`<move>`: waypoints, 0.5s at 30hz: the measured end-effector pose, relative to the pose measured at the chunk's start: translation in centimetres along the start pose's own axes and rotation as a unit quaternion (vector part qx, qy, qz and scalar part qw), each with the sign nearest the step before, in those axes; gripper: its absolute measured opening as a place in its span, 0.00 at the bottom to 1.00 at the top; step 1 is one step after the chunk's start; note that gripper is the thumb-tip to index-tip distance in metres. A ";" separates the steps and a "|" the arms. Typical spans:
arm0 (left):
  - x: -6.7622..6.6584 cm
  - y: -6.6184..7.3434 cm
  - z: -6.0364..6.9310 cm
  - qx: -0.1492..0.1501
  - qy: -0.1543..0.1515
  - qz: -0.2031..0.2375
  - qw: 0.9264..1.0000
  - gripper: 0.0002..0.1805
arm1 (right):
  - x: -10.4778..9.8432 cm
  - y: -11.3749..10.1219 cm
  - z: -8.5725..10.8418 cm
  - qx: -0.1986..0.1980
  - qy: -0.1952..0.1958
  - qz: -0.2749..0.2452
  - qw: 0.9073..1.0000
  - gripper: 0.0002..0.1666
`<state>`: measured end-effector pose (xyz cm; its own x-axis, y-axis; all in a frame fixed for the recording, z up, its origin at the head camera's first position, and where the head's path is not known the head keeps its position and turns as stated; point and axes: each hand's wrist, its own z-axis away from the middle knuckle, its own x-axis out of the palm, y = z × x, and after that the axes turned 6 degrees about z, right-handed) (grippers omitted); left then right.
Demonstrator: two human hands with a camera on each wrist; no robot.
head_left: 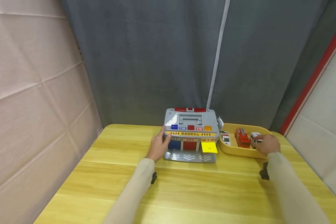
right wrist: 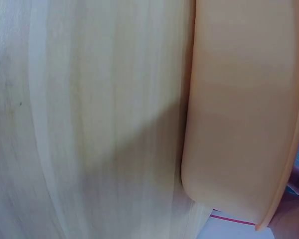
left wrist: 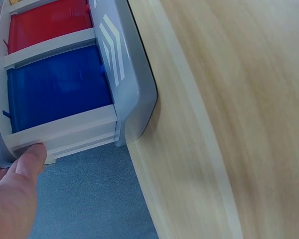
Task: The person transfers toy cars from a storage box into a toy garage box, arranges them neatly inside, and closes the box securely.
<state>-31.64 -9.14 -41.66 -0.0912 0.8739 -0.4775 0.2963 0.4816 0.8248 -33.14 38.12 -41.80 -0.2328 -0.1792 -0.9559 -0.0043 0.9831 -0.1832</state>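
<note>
Your left hand steadies the left flank of a gray toy emergency command center, just below and right of the middle of the head frame, its fingers fairly straight and the thumb apart, laid against the casing rather than curled round it. In the left wrist view, a fingertip touches the pale side wall beside the blue garage door. Toward the right edge of the head frame, your right hand reaches over the rim of a yellow tray and pinches the near end of a white toy car; in the right wrist view the tray wall hides most of those fingers. Just left of that car, in the tray, lies a red toy fire engine, and at the tray's left end sits a white-and-black toy car. On the command center, the yellow garage door stands raised, jutting out over the gray ramp, while the blue door and the red garage door are down. Playset and tray stand side by side on a wood-grain table, before a dark gray curtain filling the upper frame.
</note>
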 end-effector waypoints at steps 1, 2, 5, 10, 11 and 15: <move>0.0 0.0 0.0 0.000 0.000 -0.001 1.000 0.36 | 0.0 0.0 0.0 -0.002 0.007 -0.003 1.000 0.21; 0.0 -0.1 0.0 0.000 0.000 -0.001 1.000 0.36 | 0.1 0.0 0.1 -0.003 0.015 -0.008 1.000 0.21; 0.0 -0.2 0.0 -0.001 0.000 -0.003 1.000 0.37 | 0.1 -0.1 0.3 -0.001 0.036 -0.021 0.999 0.22; 0.0 -0.2 -0.1 0.000 -0.001 0.000 1.000 0.37 | 0.1 -0.3 0.5 0.004 0.064 -0.032 0.997 0.24; 0.0 -0.2 -0.1 0.000 -0.001 -0.001 1.000 0.37 | 0.1 -0.3 0.6 0.005 0.067 -0.032 0.997 0.24; 0.1 -0.1 -0.2 0.000 0.002 -0.003 1.000 0.37 | -0.2 -0.4 0.7 0.006 0.069 -0.031 0.997 0.24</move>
<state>-31.83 -9.15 -41.75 -0.0962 0.8712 -0.4815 0.2964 0.4869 0.8216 -32.40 37.70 -41.73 -0.3642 -0.2315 -0.9021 -0.0112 0.9696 -0.2444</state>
